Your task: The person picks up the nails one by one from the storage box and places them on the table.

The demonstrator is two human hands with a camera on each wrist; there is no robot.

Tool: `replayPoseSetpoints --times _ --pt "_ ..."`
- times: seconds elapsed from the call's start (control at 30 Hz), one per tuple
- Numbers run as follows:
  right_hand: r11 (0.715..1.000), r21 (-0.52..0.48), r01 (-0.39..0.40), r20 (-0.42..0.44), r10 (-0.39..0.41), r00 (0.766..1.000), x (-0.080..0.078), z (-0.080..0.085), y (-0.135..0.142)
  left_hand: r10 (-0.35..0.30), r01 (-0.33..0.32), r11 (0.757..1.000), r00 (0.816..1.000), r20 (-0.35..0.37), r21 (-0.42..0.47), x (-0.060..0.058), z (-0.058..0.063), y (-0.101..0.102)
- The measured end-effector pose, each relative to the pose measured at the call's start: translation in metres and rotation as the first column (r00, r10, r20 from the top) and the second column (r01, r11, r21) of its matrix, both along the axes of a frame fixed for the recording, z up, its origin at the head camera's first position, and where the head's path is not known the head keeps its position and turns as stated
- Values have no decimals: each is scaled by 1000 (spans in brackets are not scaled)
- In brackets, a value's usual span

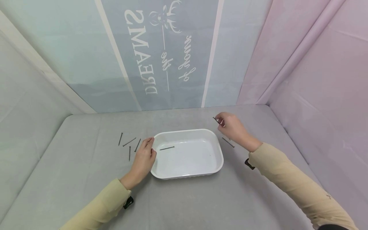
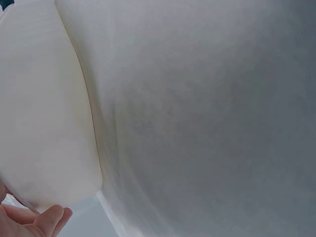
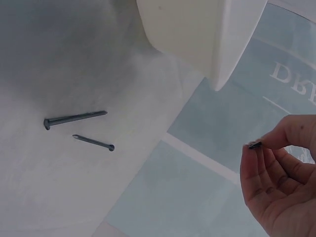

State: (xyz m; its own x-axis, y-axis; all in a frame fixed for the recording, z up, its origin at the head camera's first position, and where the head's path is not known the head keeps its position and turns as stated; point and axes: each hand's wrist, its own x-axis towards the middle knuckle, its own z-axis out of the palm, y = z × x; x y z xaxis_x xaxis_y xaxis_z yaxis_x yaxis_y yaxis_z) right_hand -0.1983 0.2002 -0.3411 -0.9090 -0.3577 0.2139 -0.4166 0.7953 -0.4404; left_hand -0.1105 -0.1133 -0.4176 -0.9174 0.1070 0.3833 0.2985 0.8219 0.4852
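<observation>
A white rectangular tray stands on the grey surface, with one dark nail lying inside. My left hand grips the tray at its left rim; the left wrist view shows the fingers at the edge of the tray wall. Raised beyond the tray's right back corner, my right hand pinches a nail between thumb and fingertips. In the right wrist view only a short dark bit of that nail shows at the fingertips.
Several loose nails lie left of the tray, near the left hand. Two more, a longer nail and a shorter-looking nail, lie to its right. A printed cloth wall rises behind, and pale side walls flank the surface.
</observation>
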Motion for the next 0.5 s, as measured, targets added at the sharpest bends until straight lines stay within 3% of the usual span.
replayPoseSetpoints --times 0.5 --pt "993 -33 115 -15 -116 993 -8 -10 16 3 -3 1000 1000 10 6 1 1 1"
